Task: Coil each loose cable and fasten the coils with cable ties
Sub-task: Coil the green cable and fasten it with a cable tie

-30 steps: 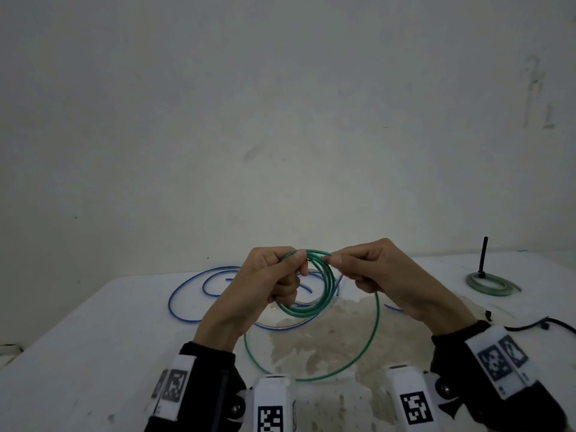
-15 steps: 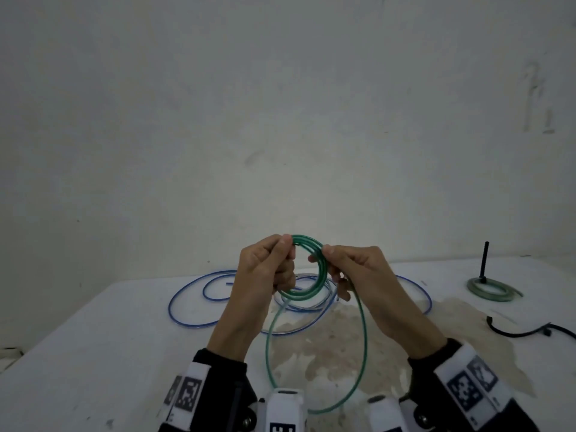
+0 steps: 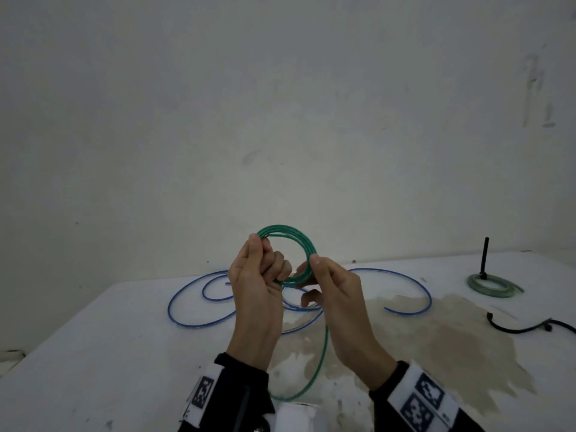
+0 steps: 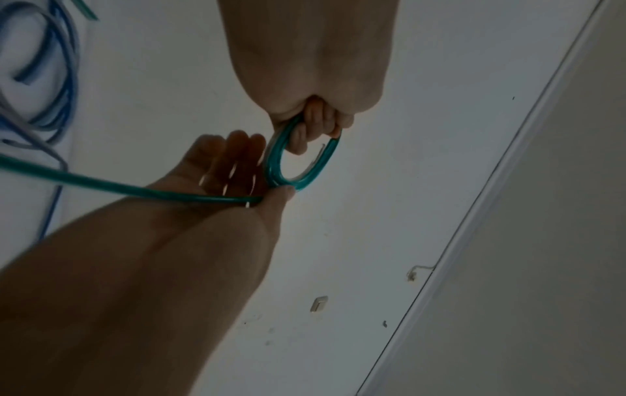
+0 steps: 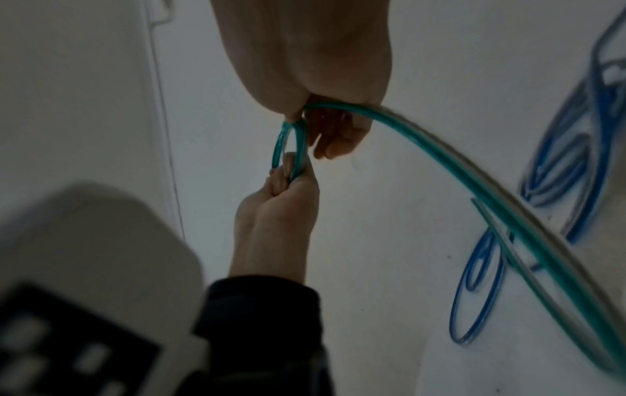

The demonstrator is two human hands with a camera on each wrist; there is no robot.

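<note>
Green cable half coiled, held above the surface [image 3: 93,353]

My left hand [image 3: 258,294] grips the green cable [image 3: 288,232] coil; right hand [image 3: 335,294] pinches its right side (loose tail hangs down toward me, nearer the right).

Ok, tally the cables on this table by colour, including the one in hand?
Green cable, being coiled in both hands: 1
Blue cable, loose on the table: 1
Pale green coil, by the black post: 1
Black cable, right edge: 1
Total: 4

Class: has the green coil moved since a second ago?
Yes. The green coil has risen: it now stands against the wall, above the table edge it overlapped before.
</note>
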